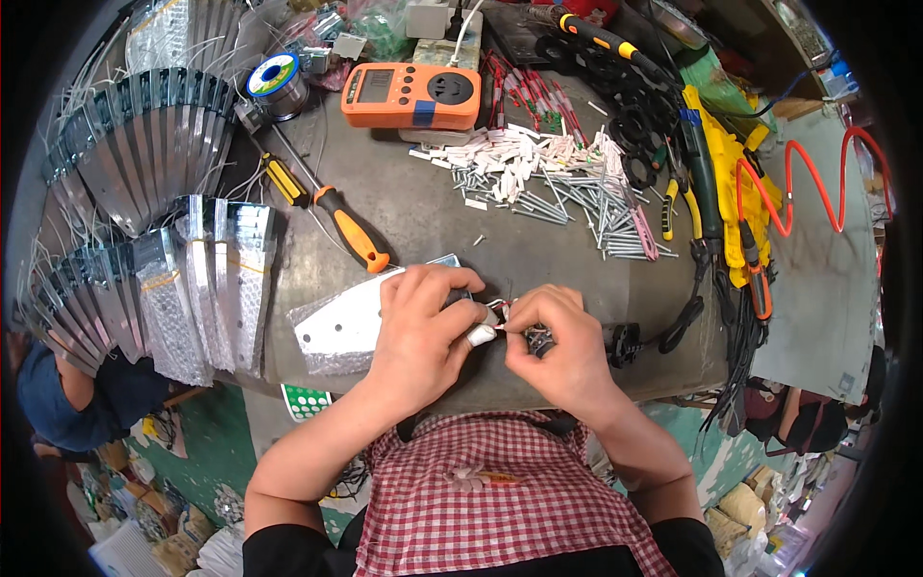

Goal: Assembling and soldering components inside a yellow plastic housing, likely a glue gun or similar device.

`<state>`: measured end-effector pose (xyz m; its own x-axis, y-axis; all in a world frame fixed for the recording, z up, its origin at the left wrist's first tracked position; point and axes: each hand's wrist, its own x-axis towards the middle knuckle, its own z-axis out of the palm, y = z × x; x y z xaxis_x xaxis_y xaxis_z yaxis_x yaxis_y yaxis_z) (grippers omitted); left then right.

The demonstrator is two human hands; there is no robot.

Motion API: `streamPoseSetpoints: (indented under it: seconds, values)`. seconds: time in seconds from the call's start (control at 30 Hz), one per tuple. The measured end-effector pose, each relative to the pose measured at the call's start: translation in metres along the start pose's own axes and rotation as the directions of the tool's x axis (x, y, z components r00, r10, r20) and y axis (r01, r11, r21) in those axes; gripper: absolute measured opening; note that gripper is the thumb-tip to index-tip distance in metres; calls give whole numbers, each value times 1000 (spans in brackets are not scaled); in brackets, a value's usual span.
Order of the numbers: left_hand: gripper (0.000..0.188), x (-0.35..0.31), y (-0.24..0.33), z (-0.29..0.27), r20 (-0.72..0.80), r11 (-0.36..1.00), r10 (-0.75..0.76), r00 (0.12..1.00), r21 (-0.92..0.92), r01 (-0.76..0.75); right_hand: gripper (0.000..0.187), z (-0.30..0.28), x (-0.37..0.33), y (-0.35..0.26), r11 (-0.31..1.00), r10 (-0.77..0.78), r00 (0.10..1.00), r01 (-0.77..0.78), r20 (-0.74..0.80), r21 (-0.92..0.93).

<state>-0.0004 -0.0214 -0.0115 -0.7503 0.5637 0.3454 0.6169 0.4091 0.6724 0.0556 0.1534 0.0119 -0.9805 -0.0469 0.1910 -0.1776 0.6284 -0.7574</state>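
Observation:
My two hands meet near the table's front edge, over several thin red and white wires. Closed fingers of my left hand hold the wires from the left, and its thumb tip has a white covering. From the other side, the thumb and forefinger of my right hand pinch the wire ends. Under and beside my left hand lies a flat white tapered plate with dark holes, partly in bubble wrap. A dark part at its hand-side end is mostly hidden by my fingers. What sits beneath my right palm is hard to make out.
An orange multimeter stands at the back, near a solder spool. White sleeves and long screws are heaped right of centre. A screwdriver lies left of them. Stacked metal blades fill the left; black cables hang right.

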Motion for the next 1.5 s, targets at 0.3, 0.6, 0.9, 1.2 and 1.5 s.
streamPoseSetpoints:
  seconds: [0.3,0.6,0.9,1.2,1.5]
  values:
    - [21,0,2,0,6,1000,-14,1000,25,14,18,-7,-3,-1,980,149,989,-151,26,131]
    - [23,4,9,-1,0,1000,-1,1000,26,1,11,-36,-2,-3,985,104,992,-93,73,-148]
    - [24,14,3,5,-59,999,-1,998,-42,-2,16,-28,-1,5,987,141,989,-138,-33,80]
    - [25,23,4,3,81,998,19,996,59,-24,65,-10,-29,23,990,82,997,-82,-7,-116]
    - [36,35,10,-6,402,998,68,913,-40,-56,56,-36,-27,13,997,46,985,-55,167,51]
